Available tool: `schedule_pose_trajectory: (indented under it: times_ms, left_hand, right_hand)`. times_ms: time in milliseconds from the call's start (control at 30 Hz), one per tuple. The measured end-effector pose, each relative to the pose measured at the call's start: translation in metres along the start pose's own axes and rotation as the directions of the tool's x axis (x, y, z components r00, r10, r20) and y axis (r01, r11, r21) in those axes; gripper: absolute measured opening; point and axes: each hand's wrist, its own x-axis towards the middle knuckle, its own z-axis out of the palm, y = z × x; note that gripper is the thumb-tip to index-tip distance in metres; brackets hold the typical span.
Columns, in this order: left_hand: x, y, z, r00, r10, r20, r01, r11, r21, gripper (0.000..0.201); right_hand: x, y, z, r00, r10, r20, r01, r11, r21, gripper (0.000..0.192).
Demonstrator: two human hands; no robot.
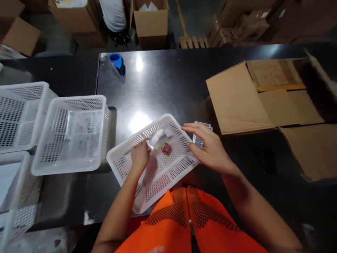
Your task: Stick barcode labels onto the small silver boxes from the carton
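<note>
A white perforated plastic basket (168, 177) stands at an angle on the dark table in front of me. Inside it lie a small reddish-brown packet (166, 148) and, farther back, a small white item (157, 136) in clear wrapping. My left hand (140, 155) reaches into the basket with its fingers closed at the clear wrapping; what they pinch is too small to name. Over the basket's right rim is my right hand (207, 146), fingers apart and holding nothing. Partly hidden behind that hand is a small stack of printed cards or labels (199, 140).
Several more white baskets (98, 135) stand to the left, one with clear plastic bags inside. A blue roll (117, 63) sits at the back. An opened cardboard box (237, 95) covers the right side. Beyond the table are cartons (151, 26) and a person (113, 15).
</note>
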Motion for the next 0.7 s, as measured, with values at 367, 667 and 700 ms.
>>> schedule_pose_trajectory:
  times_ms: [367,667,700]
  left_hand:
    - [-0.102,-0.031,-0.093,0.931,-0.314,-0.184,0.250,0.919,-0.305,0.037]
    - [-0.154,-0.098,-0.137,0.737,-0.560,-0.378,0.239,0.740,-0.629,0.053]
    - [-0.155,-0.105,-0.138,0.728,-0.591,-0.348,0.225,0.685,-0.693,0.055]
  right_hand:
    - [-0.030,0.066,0.125,0.879,0.336,0.337,-0.329,0.941,-0.080,0.045]
    - [-0.069,0.054,0.183,0.696,0.389,0.604,-0.219,0.916,-0.338,0.037]
    - [-0.070,0.056,0.184,0.707,0.395,0.587,-0.220,0.911,-0.348,0.029]
